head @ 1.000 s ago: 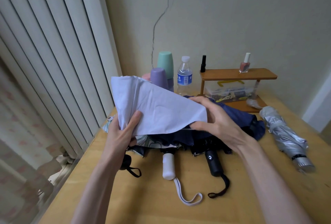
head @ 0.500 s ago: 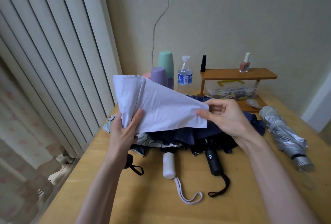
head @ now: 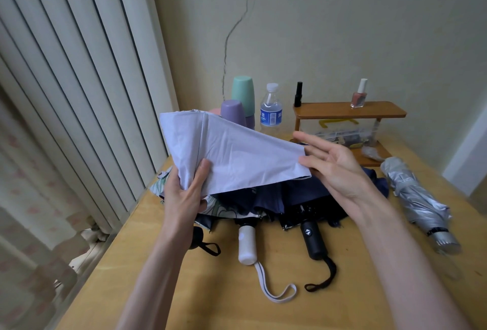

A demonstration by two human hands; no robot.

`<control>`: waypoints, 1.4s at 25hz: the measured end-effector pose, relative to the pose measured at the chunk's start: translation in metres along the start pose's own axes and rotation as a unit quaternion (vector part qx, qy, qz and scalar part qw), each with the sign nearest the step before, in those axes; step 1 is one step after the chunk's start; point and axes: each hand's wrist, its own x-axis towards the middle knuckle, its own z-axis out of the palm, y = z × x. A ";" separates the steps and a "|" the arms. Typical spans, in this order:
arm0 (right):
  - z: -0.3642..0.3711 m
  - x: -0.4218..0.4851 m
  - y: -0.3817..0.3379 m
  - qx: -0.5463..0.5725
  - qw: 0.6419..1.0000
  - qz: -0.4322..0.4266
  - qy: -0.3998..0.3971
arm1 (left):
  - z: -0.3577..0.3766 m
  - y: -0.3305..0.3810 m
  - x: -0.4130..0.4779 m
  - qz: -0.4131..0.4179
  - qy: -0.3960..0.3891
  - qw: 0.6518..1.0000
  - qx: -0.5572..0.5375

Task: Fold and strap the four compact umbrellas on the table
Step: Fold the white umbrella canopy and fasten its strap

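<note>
**Pleating of lavender canopy under way, three umbrellas left loose**

Surface [head: 237, 308] of pale wood carries all four umbrellas, and the lavender canopy [head: 237, 155] lifted above its middle is the piece being worked. It looks like the fold-the-panels step: one panel is drawn out flat and taut, ready to be laid over the next. The next move probably calls for the free hand to take the following rib edge and wrap it round the shaft in the same direction, with the strap to come after.

Under the lavender canopy lies a slack heap with a navy umbrella [head: 297, 195] and a leaf-print umbrella [head: 158, 187] spilling out on the left. Well to the right of the canopy lies a silver umbrella [head: 413, 197], gathered into a roll; whether its strap is fastened I cannot tell.

The left hand [head: 181, 197] grips the bunched fabric at the canopy's lower left, thumb across the front. The right hand [head: 334, 168] is spread wide with straight fingers, holding nothing, one fingertip just at the canopy's right corner.

Nearer the person than the canopy, a white handle [head: 247, 244] and a black handle [head: 312, 241] stick out of the heap, each trailing a wrist loop.
</note>
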 end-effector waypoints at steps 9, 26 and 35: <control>0.016 0.001 0.006 -0.027 0.991 0.010 0.129 | 0.003 -0.003 0.000 0.007 0.028 0.999 -0.018; 0.011 -0.013 -0.023 -0.046 0.992 -0.054 0.105 | 0.004 -0.005 -0.005 0.010 -0.084 0.996 0.019; 0.054 -0.026 -0.141 -0.205 0.926 -0.209 -0.238 | -0.008 0.023 -0.007 -0.007 -0.235 0.970 0.057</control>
